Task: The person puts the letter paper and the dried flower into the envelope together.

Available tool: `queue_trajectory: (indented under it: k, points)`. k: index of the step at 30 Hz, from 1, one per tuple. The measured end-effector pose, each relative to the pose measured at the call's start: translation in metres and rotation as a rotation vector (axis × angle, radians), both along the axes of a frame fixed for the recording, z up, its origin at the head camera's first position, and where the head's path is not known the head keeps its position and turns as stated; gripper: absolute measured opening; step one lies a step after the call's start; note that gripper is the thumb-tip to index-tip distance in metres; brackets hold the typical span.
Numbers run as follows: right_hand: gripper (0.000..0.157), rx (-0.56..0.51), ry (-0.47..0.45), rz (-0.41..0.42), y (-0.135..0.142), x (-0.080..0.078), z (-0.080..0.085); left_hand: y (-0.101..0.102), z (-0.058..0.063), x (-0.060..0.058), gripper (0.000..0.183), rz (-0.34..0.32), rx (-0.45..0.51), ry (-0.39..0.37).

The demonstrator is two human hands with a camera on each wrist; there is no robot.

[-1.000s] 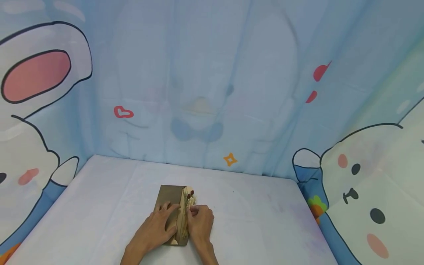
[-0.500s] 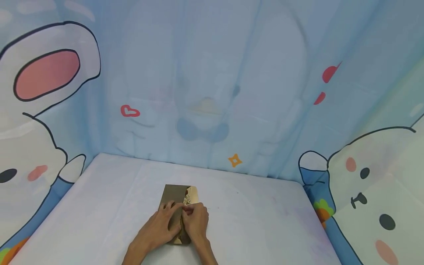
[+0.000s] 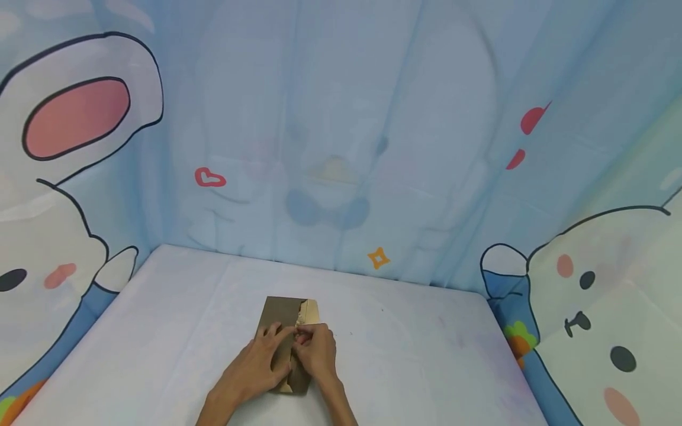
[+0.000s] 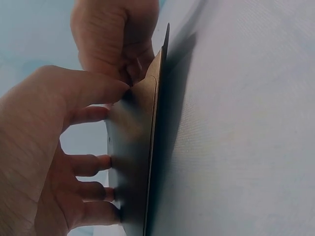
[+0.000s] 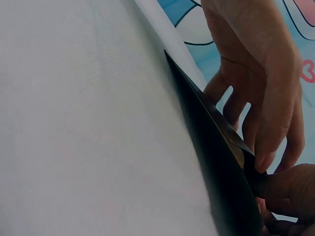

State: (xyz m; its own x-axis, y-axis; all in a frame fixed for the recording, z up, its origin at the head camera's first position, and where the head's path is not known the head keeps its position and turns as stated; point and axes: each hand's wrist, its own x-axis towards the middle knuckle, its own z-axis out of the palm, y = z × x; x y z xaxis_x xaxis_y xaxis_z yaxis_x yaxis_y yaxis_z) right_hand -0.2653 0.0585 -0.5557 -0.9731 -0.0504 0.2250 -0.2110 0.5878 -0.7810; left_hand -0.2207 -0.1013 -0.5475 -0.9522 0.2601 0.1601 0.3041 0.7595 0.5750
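Observation:
A brown paper envelope (image 3: 279,310) lies on the white table, its long opening along the right side. A pale inner flap (image 3: 310,309) shows at the top right, with a sliver of cream dried flowers (image 3: 299,318) beside it. My left hand (image 3: 256,364) presses on the envelope with spread fingers, its thumb at the opening in the left wrist view. My right hand (image 3: 318,349) has curled fingers and pinches the envelope's edge at the opening. In the right wrist view, the dark edge (image 5: 251,169) is raised between both thumbs. Most of the flowers are hidden.
A white cloth (image 3: 426,355) covers the table. Behind it hangs a blue backdrop curtain (image 3: 330,89) with cartoon animals on both sides. A few tiny dark specks lie right of the envelope.
The dried flowers, earlier showing along the opening, have gone into the envelope and are nearly out of sight. My right hand has shifted left towards my left hand; the flap's lower part has turned over.

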Motion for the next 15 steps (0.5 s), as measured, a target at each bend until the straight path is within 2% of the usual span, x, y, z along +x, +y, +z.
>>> queue_trajectory:
  k: [9,12,15]
  points:
    - [0.029,0.029,-0.013,-0.046,0.013,0.003,0.005,0.002,0.001,0.001,0.064,-0.027,-0.016,0.006]
    - [0.031,0.064,-0.016,-0.126,0.027,0.003,0.009,-0.001,0.001,0.003,0.066,-0.021,-0.031,0.025]
    - [0.031,0.114,0.026,-0.237,0.047,0.003,0.014,-0.006,0.001,0.007,0.067,-0.003,-0.043,0.042]
